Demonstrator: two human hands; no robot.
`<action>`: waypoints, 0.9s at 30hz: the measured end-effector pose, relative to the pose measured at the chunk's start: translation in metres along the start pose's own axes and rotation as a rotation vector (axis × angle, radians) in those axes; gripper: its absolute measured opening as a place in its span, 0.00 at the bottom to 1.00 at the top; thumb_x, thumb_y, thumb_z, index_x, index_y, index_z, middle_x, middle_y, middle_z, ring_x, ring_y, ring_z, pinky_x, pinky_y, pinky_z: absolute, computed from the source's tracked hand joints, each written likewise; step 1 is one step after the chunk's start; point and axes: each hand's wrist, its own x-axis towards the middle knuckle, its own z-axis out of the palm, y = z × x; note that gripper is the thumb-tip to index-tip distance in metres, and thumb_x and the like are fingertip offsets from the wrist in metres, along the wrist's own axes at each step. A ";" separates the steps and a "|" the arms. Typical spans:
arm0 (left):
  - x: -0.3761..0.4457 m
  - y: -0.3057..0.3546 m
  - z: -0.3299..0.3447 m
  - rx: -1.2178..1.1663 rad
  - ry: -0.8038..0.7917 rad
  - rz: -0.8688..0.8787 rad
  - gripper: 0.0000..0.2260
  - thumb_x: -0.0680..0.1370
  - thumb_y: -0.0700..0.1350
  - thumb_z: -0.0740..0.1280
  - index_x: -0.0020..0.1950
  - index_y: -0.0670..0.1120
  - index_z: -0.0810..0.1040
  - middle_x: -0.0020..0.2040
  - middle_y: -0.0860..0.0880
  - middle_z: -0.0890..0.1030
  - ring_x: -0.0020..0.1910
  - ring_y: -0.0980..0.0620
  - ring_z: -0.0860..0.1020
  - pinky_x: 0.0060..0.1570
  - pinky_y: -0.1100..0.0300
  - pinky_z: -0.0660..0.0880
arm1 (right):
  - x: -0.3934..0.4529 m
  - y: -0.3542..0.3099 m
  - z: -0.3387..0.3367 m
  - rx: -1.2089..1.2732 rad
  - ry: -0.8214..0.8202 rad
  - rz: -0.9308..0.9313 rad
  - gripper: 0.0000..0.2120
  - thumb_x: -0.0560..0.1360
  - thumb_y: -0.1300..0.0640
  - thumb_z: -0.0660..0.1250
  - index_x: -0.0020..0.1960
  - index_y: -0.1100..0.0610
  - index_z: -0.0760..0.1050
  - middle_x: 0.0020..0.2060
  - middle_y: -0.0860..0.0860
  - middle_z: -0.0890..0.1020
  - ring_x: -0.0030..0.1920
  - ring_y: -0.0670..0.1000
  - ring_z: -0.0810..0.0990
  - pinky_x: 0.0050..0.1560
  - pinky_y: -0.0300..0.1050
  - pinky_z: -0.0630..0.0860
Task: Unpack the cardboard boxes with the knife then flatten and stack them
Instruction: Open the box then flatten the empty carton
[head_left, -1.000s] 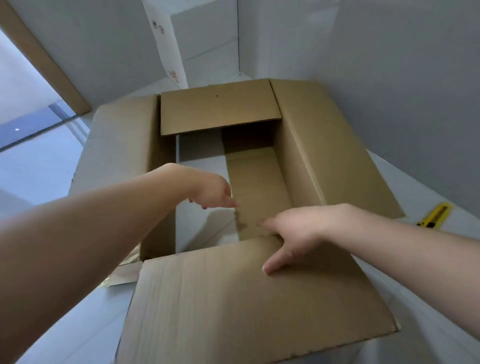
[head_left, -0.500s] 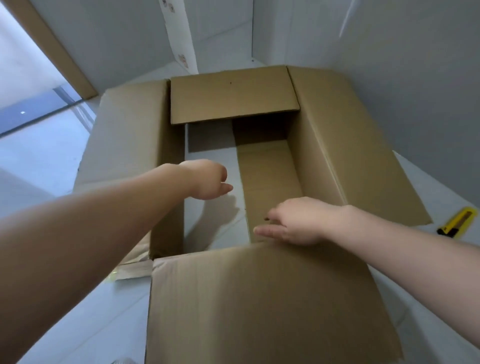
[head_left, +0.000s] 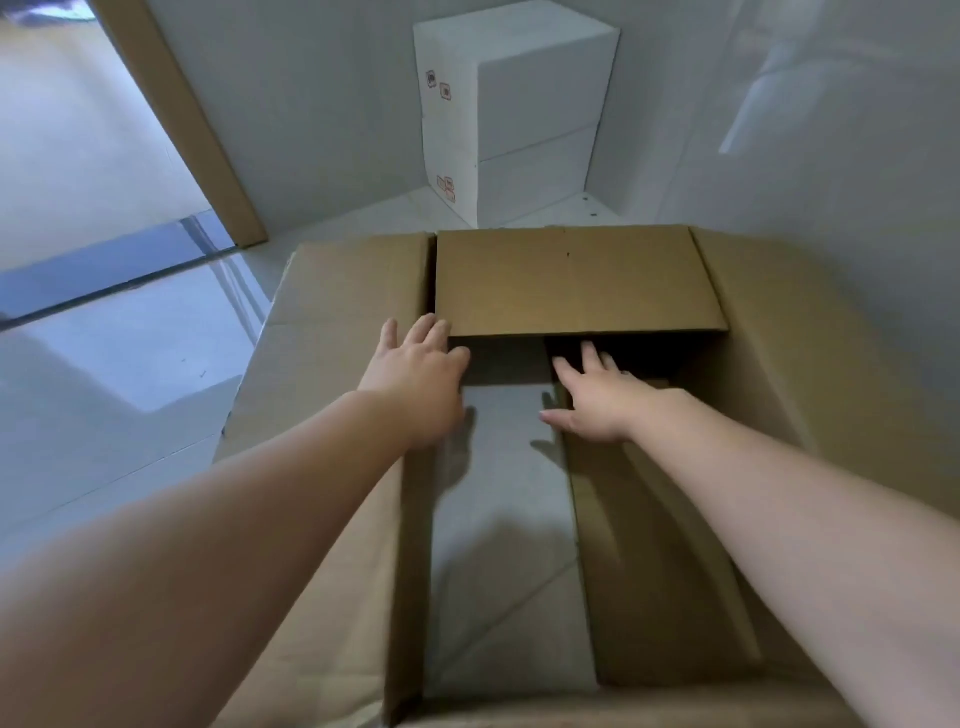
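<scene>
The open cardboard box (head_left: 810, 395) stands on the white floor (head_left: 156, 415) and fills the view from 6 o'clock up to the middle, its far flap (head_left: 571, 280) folded inward at 12 o'clock. Both hands reach into its open top toward that flap: the left hand (head_left: 415, 374), fingers straight and spread, lies at the flap's left corner, gripping nothing. The right hand (head_left: 597, 405), at 3 o'clock from the left, is flat and open inside the box, just below the flap's near edge.

Both forearms bare, no sleeves; left hand (head_left: 415, 374), right hand (head_left: 597, 400) ungloved
</scene>
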 end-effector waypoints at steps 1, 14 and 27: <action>0.003 -0.006 0.003 -0.030 0.028 -0.030 0.26 0.79 0.54 0.59 0.75 0.50 0.58 0.78 0.43 0.49 0.77 0.44 0.43 0.72 0.38 0.42 | 0.005 -0.002 -0.001 -0.029 0.063 0.001 0.39 0.77 0.35 0.56 0.78 0.50 0.41 0.77 0.60 0.42 0.76 0.63 0.44 0.74 0.60 0.48; 0.029 -0.021 0.036 -0.255 -0.001 -0.249 0.36 0.78 0.52 0.52 0.75 0.43 0.31 0.76 0.40 0.35 0.75 0.41 0.36 0.73 0.44 0.38 | 0.099 -0.006 -0.146 -0.193 0.696 0.102 0.45 0.74 0.30 0.52 0.77 0.54 0.36 0.77 0.58 0.38 0.76 0.61 0.37 0.73 0.59 0.40; 0.033 -0.021 0.047 -0.180 0.060 -0.218 0.40 0.72 0.50 0.52 0.72 0.44 0.26 0.75 0.36 0.34 0.75 0.39 0.35 0.70 0.40 0.32 | 0.170 0.012 -0.122 0.114 0.226 0.201 0.44 0.71 0.28 0.56 0.78 0.50 0.48 0.78 0.54 0.50 0.77 0.59 0.47 0.74 0.61 0.50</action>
